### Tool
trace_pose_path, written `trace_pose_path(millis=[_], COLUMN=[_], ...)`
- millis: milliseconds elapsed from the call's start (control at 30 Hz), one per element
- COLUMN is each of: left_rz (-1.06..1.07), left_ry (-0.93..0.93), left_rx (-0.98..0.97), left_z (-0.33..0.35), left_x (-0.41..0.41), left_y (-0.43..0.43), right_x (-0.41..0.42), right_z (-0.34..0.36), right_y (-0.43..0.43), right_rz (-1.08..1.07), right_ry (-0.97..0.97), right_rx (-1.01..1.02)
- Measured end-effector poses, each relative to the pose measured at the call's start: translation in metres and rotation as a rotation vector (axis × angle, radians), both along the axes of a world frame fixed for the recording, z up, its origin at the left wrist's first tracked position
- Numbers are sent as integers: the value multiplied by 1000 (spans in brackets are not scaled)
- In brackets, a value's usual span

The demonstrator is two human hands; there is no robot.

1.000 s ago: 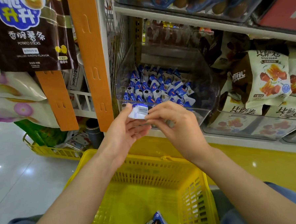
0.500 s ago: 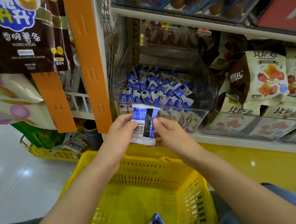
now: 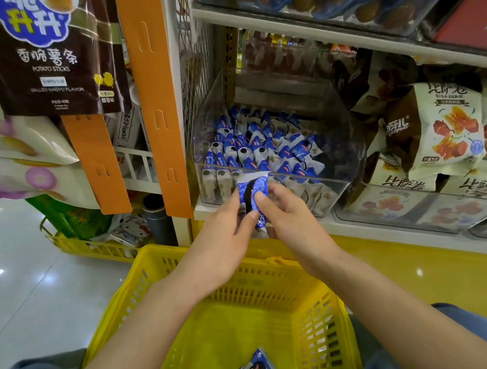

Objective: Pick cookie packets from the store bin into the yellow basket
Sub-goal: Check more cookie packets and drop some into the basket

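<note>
Filling the upper half of the view, the store shelf [image 3: 342, 42] carries clear bins side by side; its yellow base panel [image 3: 410, 268] runs along the floor behind the basket. Pale glossy floor [image 3: 31, 294] lies open at left.

Yellow basket [image 3: 185, 272] sits low centre, top fully open, slotted walls all round, far rim just under the shelf lip. Its bed is mostly bare: one loose cookie packet [image 3: 255, 365] lies flat near the front right corner. Both forearms cross above the basket mouth.

Clear store bin [image 3: 344, 139] stands on the shelf, open at the top, front wall low. Blue-and-white cookie packets [image 3: 260, 146] are packed upright inside, thicker at left, with a dark gap at the right end. Wire mesh and an orange hanging strip [image 3: 153, 104] close off the bin's left side; a pile of cream snack bags [image 3: 442, 128] presses against its right side. A dark bag of potato sticks [image 3: 46, 53] hangs upper left, and a second yellow basket [image 3: 79, 246] stands on the floor beyond it.

Left hand [image 3: 225, 239] and right hand [image 3: 289, 218] meet just in front of the bin's front wall, above the basket's far rim. Fingers [image 3: 261, 199] of both hands pinch one held packet [image 3: 251, 196], upright between them.
</note>
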State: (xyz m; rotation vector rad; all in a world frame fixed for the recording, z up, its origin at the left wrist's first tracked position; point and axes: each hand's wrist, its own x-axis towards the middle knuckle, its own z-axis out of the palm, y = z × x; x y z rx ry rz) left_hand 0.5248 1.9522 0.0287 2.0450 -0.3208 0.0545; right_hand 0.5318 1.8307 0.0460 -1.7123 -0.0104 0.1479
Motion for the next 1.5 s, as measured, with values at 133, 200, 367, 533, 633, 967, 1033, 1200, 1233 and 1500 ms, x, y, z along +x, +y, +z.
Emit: trace_pose_path(millis=[133, 200, 367, 533, 633, 967, 1033, 1200, 1233, 1500], left_rz=[34, 91, 205, 231, 248, 282, 284, 262, 241, 233], left_ry=[-14, -72, -194, -271, -229, -255, -222, 140, 262, 279], left_rx=[24, 78, 161, 231, 208, 222, 121, -331, -472, -443], left_z=[1, 1, -2, 0, -1, -1, 1, 8, 11, 8], left_x=[1, 1, -5, -4, -2, 2, 3, 10, 10, 8], left_y=[1, 1, 1, 6, 5, 8, 7, 8, 7, 4], right_x=[0, 0, -1, -3, -4, -6, -5, -3, -2, -3], right_z=[-1, -1, -4, -6, -9, -9, -8, -4, -4, -10], right_y=[-1, 1, 4, 5, 7, 4, 3, 0, 0, 1], right_rz=[16, 17, 13, 35, 33, 121, 120, 166, 145, 62], right_ry=[-18, -31, -116, -147, -165, -269, -250, -209, -219, -317], right_rx=[25, 26, -35, -83, -131, -347, -293, -199, -208, -403])
